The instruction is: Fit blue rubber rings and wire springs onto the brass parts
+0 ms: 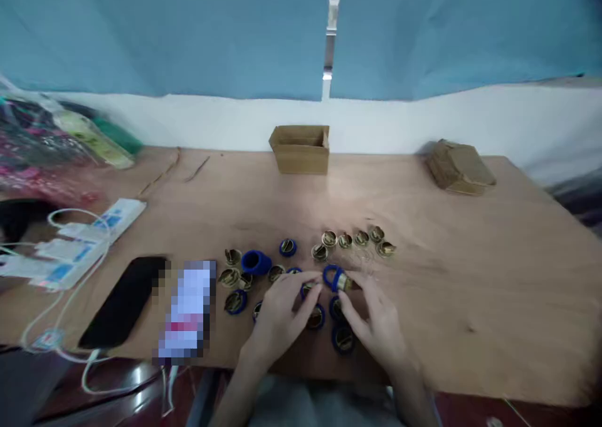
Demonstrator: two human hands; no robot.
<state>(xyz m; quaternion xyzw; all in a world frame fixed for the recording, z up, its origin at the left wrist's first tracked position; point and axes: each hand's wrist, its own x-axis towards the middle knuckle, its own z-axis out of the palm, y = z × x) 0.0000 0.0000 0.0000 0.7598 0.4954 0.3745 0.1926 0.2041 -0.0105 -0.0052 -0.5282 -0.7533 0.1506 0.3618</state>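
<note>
In my right hand (380, 319), thumb and fingers pinch a small round brass-coloured fitting (345, 282). A blue ring (331, 278) sits against its left side. My left hand (282, 305) has its index finger and thumb drawn together at the ring's left edge; exactly how they grip it is blurred. Under and around both hands lie several brass fittings with blue rings, among them one at the front (343, 339). Bare brass fittings (361, 238) lie behind my right hand. A blue stack of rings (256, 262) lies left of centre.
An open cardboard box (302, 160) stands at the back, another carton (461, 167) at back right. To the left are a black phone (125, 301), a blurred-out lit phone (187, 311), a power strip (89, 245) with white cables, and plastic-wrapped things (42, 157).
</note>
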